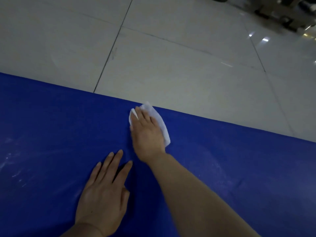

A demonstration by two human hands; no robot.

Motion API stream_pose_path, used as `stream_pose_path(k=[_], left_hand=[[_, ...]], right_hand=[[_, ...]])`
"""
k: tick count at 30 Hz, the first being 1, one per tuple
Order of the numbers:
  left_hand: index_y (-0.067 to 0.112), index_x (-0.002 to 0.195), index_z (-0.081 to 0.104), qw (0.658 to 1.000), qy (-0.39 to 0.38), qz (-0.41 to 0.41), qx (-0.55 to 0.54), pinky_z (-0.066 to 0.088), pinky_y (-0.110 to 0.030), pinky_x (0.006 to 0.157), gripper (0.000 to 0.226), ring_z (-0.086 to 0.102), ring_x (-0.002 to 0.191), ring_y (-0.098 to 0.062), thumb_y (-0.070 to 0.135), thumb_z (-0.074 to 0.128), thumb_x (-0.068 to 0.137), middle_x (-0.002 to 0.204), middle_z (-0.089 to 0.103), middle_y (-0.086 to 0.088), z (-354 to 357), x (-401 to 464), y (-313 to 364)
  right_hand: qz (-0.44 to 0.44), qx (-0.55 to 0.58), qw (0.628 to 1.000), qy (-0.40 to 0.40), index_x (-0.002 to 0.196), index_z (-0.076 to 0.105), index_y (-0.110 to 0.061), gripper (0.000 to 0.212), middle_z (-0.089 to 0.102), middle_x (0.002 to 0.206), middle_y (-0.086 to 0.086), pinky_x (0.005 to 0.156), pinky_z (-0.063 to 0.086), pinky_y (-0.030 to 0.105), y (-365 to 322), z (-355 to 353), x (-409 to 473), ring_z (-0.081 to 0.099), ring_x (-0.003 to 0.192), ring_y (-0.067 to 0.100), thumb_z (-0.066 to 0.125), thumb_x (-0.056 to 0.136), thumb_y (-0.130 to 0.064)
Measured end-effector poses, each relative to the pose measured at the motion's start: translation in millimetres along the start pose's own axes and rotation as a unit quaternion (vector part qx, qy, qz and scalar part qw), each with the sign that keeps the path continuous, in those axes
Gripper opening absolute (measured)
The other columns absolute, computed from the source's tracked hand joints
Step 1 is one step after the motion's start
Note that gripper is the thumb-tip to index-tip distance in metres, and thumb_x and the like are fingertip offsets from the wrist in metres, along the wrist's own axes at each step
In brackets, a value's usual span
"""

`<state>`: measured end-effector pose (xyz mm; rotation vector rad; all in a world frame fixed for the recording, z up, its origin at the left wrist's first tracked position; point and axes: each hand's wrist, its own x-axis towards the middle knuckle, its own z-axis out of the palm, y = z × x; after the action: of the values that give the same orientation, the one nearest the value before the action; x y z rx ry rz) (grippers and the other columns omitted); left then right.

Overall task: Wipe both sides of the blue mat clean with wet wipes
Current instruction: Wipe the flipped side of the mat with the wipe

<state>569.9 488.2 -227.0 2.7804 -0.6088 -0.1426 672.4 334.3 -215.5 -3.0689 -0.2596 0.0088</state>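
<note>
Head view, read from the left: the blue mat (51,134) lies flat on the pale tiled floor (171,57) and fills the lower half of the picture, its far edge running down toward the right. Whitish scuffs and streaks show on its left part, so that stretch looks not yet wiped.

Next comes the left hand (104,194), palm down on the mat with its fingers straight and spread, holding nothing; it appears to brace the sheet.

Right of it, the right hand (147,130) reaches forward and presses a white wet wipe (159,120) flat against the mat just beside the far edge. Its fingers lie extended over the wipe rather than curled round it.

Judging by how it lies, the mat is thin, smooth and pliable, likely light for its size and inclined to slide or ripple under a hard stroke, so a flat holding hand makes sense. For turning it over, an edge or corner seems the natural place to pinch. The wipe is soft and limp and will bunch unless kept spread beneath the palm.

Dark, blurred objects (282,12) stand at the upper right.
</note>
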Motion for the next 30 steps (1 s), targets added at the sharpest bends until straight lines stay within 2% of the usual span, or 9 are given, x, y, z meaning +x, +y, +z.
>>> stream_pose_path(k=[2, 7, 10, 14, 18, 22, 25, 28, 30], left_hand=[[0.016, 0.132, 0.054, 1.000, -0.003, 0.003, -0.003, 0.015, -0.037, 0.112, 0.059, 0.033, 0.137, -0.023, 0.028, 0.033, 0.079, 0.149, 0.040, -0.009, 0, 1, 0], [0.019, 0.133, 0.052, 1.000, -0.001, 0.005, -0.019, 0.014, -0.037, 0.113, 0.058, 0.032, 0.138, -0.021, 0.029, 0.034, 0.079, 0.150, 0.039, -0.007, 1, -1, 0], [0.018, 0.132, 0.055, 1.000, 0.004, 0.005, -0.023, 0.013, -0.037, 0.113, 0.058, 0.033, 0.137, -0.022, 0.029, 0.034, 0.079, 0.150, 0.040, -0.008, 1, 0, -1], [0.021, 0.135, 0.046, 1.000, 0.005, 0.008, -0.023, 0.016, -0.038, 0.112, 0.058, 0.033, 0.138, -0.022, 0.030, 0.034, 0.079, 0.152, 0.037, -0.006, 3, -1, -3], [0.021, 0.135, 0.044, 0.999, 0.013, 0.009, -0.030, 0.016, -0.038, 0.112, 0.058, 0.033, 0.138, -0.021, 0.030, 0.034, 0.079, 0.151, 0.038, -0.006, 1, -1, -2], [0.020, 0.135, 0.046, 1.000, 0.011, 0.010, -0.022, 0.014, -0.037, 0.113, 0.058, 0.032, 0.138, -0.022, 0.028, 0.034, 0.080, 0.151, 0.038, -0.007, 1, 1, -3], [0.019, 0.136, 0.046, 1.000, 0.010, 0.010, -0.018, 0.014, -0.038, 0.113, 0.058, 0.032, 0.138, -0.022, 0.028, 0.034, 0.080, 0.151, 0.038, -0.007, 1, 1, -3], [0.021, 0.138, 0.041, 1.000, 0.010, 0.010, -0.007, 0.014, -0.038, 0.114, 0.059, 0.020, 0.144, -0.016, 0.029, 0.033, 0.081, 0.153, 0.034, -0.006, 2, 1, -4], [0.020, 0.139, 0.042, 1.000, 0.013, 0.011, 0.001, 0.014, -0.037, 0.114, 0.060, 0.008, 0.147, -0.012, 0.028, 0.032, 0.081, 0.154, 0.032, -0.005, 3, 1, -5]], right_hand=[[-0.047, -0.042, 0.998, 0.007, 0.152, 0.007, -0.007, 0.061, 0.008, 0.160, 0.008, 0.120, 0.001, 0.036, 27, -2, 6, 0.001, 0.147, 0.021, 0.034, 0.097, -0.013], [-0.021, 0.016, 0.998, 0.062, 0.138, 0.046, -0.002, 0.057, 0.043, 0.145, 0.014, 0.110, 0.034, 0.040, 116, -8, -37, 0.037, 0.136, 0.030, 0.047, 0.083, 0.014], [0.034, -0.021, 0.998, 0.041, 0.136, 0.048, -0.003, 0.047, 0.044, 0.145, 0.013, 0.111, 0.029, 0.033, 154, -12, -63, 0.034, 0.135, 0.024, 0.047, 0.090, 0.007], [0.134, -0.056, 0.988, 0.050, 0.114, 0.058, -0.002, 0.037, 0.057, 0.118, 0.014, 0.100, 0.039, 0.046, 113, -21, -16, 0.051, 0.113, 0.036, 0.037, 0.085, 0.003], [0.105, -0.001, 0.994, -0.003, 0.150, 0.018, -0.007, 0.058, 0.019, 0.157, 0.007, 0.119, 0.016, 0.036, 71, -11, -8, 0.015, 0.146, 0.025, 0.037, 0.096, -0.002], [0.120, -0.085, 0.989, 0.006, 0.140, 0.041, -0.002, 0.072, 0.045, 0.143, 0.017, 0.109, 0.034, 0.042, 157, -18, -67, 0.046, 0.129, 0.033, 0.059, 0.074, 0.017], [0.084, -0.110, 0.990, 0.004, 0.131, 0.050, 0.001, 0.044, 0.051, 0.136, 0.020, 0.110, 0.026, 0.041, 189, -37, -97, 0.048, 0.126, 0.036, 0.048, 0.088, 0.001], [0.112, 0.025, 0.993, -0.021, 0.143, 0.037, -0.004, 0.047, 0.029, 0.153, 0.014, 0.114, 0.026, 0.040, 136, -21, -97, 0.030, 0.139, 0.026, 0.031, 0.097, -0.012], [0.196, 0.047, 0.979, -0.013, 0.151, 0.020, -0.013, 0.057, 0.013, 0.159, 0.004, 0.119, 0.011, 0.039, 98, -6, -97, 0.012, 0.146, 0.019, 0.013, 0.098, -0.033]])
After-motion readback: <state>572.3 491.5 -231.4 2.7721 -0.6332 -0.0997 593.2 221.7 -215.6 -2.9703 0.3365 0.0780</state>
